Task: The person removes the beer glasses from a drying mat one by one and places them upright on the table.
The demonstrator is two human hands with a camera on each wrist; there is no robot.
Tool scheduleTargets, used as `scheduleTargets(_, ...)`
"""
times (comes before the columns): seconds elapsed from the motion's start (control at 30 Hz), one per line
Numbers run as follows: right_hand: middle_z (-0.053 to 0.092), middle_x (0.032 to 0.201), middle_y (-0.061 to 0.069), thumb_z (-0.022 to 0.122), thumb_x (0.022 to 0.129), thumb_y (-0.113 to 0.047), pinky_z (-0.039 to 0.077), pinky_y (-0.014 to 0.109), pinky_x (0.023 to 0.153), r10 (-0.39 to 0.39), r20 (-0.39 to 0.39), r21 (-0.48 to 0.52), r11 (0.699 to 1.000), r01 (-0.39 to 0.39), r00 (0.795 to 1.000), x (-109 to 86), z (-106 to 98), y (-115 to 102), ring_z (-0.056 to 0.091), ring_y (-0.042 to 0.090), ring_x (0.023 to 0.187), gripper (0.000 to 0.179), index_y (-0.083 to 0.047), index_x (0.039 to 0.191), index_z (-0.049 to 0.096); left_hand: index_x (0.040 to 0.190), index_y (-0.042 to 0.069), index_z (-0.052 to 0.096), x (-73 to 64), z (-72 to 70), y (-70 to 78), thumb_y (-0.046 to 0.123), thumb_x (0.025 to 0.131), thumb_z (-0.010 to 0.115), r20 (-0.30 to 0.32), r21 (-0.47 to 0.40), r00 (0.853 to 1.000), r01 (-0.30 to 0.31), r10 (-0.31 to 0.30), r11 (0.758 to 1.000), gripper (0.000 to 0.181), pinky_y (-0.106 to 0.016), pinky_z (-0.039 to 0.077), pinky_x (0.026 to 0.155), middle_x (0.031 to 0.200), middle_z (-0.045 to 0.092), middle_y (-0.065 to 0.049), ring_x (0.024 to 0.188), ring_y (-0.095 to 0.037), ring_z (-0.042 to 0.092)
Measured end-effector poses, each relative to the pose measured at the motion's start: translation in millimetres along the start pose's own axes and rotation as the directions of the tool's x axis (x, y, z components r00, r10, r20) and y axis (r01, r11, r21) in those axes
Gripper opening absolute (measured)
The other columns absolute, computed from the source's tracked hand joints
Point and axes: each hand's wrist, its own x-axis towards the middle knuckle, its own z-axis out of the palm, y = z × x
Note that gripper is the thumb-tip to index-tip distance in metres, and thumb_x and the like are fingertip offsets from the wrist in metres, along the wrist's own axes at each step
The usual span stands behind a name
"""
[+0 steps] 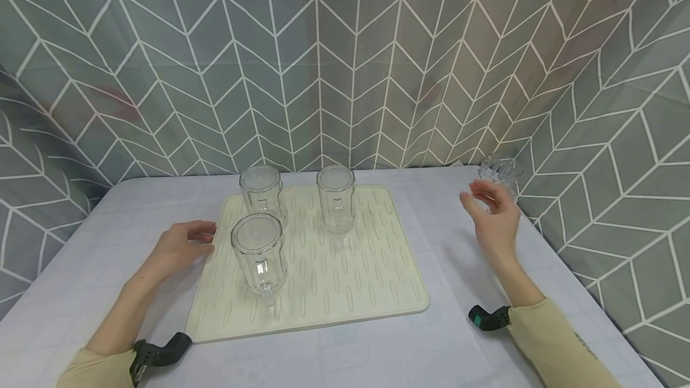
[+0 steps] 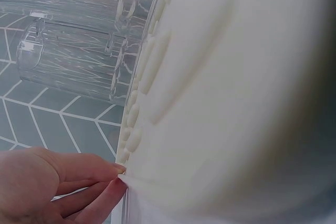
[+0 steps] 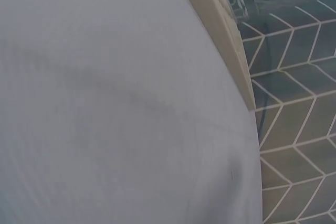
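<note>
Three clear glass mugs stand on a cream mat with raised oval bumps: a front mug, a back-left mug and a back-right mug. Handles show on the near side of the front and back-right ones. My left hand is at the mat's left edge, its relaxed fingertips right at the border. Over the table's right side, my right hand has curved fingers with the thumb apart. Just behind it stands another clear glass, partly hidden by the hand. The right wrist view does not show that hand.
A white cloth covers the table. A grey curtain with white chevron lines hangs along the back and both sides, close to the far-right glass. Each wrist wears a black strap device, the left one near the mat's front-left corner.
</note>
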Motion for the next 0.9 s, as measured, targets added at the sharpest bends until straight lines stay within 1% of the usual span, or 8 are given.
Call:
scheduleTargets(0.1,0.062,0.11,-0.004,0.074,0.087,-0.003,0.049,0.016,0.095,0.005,0.041,0.008,1.0,-0.006,0.999,-3.9,6.0,-5.1,0.062,0.005,0.102,0.033,-0.004,0.119,0.066,0.136,-0.008,0.052,0.2,-0.1,0.1,0.011,0.091,0.065,-0.001,-0.001,1.0,0.001,-0.001,1.0,0.05,-0.063,0.05,0.089,0.119,0.064,-0.031,0.115,-0.051,0.056)
scheduleTargets(0.17,0.063,0.111,0.0,0.073,0.087,-0.001,0.05,0.016,0.096,0.004,0.068,0.009,1.0,-0.005,0.998,-7.1,10.4,-11.3,0.062,0.005,0.102,0.033,-0.001,0.119,0.065,0.135,-0.008,0.052,0.3,-0.2,0.1,0.011,0.091,0.065,-0.001,-0.001,1.0,0.004,-0.004,1.0,0.05,-0.063,0.05,0.089,0.118,0.065,-0.031,0.115,-0.051,0.056)
scheduleTargets(0.33,0.062,0.113,0.021,0.071,0.087,0.004,0.05,0.019,0.097,-0.014,0.138,0.015,1.0,0.012,0.99,-19.7,19.9,-40.0,0.062,0.006,0.1,0.033,0.01,0.118,0.062,0.136,-0.008,0.052,0.1,0.0,0.3,0.01,0.09,0.064,0.001,-0.002,1.0,0.006,-0.006,1.0,0.05,-0.062,0.051,0.089,0.118,0.065,-0.031,0.114,-0.05,0.056)
scheduleTargets(0.5,0.062,0.113,0.022,0.071,0.086,0.005,0.049,0.019,0.097,-0.019,0.193,0.031,0.999,0.013,0.981,-29.7,28.2,-56.0,0.06,0.002,0.099,0.032,0.009,0.117,0.063,0.135,-0.009,0.052,-0.1,0.6,0.4,0.01,0.09,0.064,-0.001,-0.001,1.0,-0.001,0.001,1.0,0.05,-0.061,0.051,0.088,0.117,0.065,-0.031,0.113,-0.05,0.057)
scheduleTargets(0.57,0.062,0.113,0.022,0.071,0.085,0.006,0.049,0.02,0.098,-0.027,0.205,0.04,0.999,0.019,0.978,-32.3,31.6,-58.8,0.06,0.006,0.101,0.032,0.009,0.116,0.064,0.135,-0.009,0.052,0.0,0.6,0.5,0.01,0.09,0.064,0.001,-0.001,1.0,-0.001,0.001,1.0,0.05,-0.061,0.051,0.088,0.117,0.065,-0.031,0.113,-0.05,0.057)
scheduleTargets(0.73,0.062,0.114,0.028,0.071,0.084,0.008,0.048,0.025,0.1,-0.037,0.233,0.044,0.999,0.028,0.972,-38.2,40.8,-64.8,0.06,0.014,0.103,0.032,0.011,0.115,0.063,0.135,-0.009,0.053,0.5,-0.2,0.5,0.01,0.09,0.065,0.002,-0.002,1.0,0.001,-0.001,1.0,0.05,-0.062,0.051,0.088,0.116,0.066,-0.03,0.113,-0.05,0.057)
scheduleTargets(0.83,0.063,0.116,0.027,0.072,0.084,0.006,0.048,0.022,0.098,-0.02,0.257,0.03,0.999,0.013,0.966,-40.9,46.9,-68.7,0.06,0.017,0.104,0.033,0.009,0.116,0.063,0.134,-0.009,0.053,1.0,-0.4,-0.1,0.01,0.09,0.065,0.002,-0.002,1.0,-0.001,0.001,1.0,0.05,-0.062,0.051,0.088,0.116,0.066,-0.03,0.113,-0.05,0.057)
scheduleTargets(0.9,0.063,0.117,0.025,0.073,0.085,0.004,0.047,0.017,0.097,-0.015,0.281,0.007,1.0,0.013,0.96,-42.8,52.2,-71.2,0.059,0.023,0.107,0.034,0.008,0.117,0.063,0.134,-0.009,0.053,1.4,-0.3,-0.7,0.01,0.09,0.065,0.003,0.001,1.0,-0.003,0.003,1.0,0.05,-0.062,0.051,0.088,0.116,0.066,-0.03,0.113,-0.05,0.057)
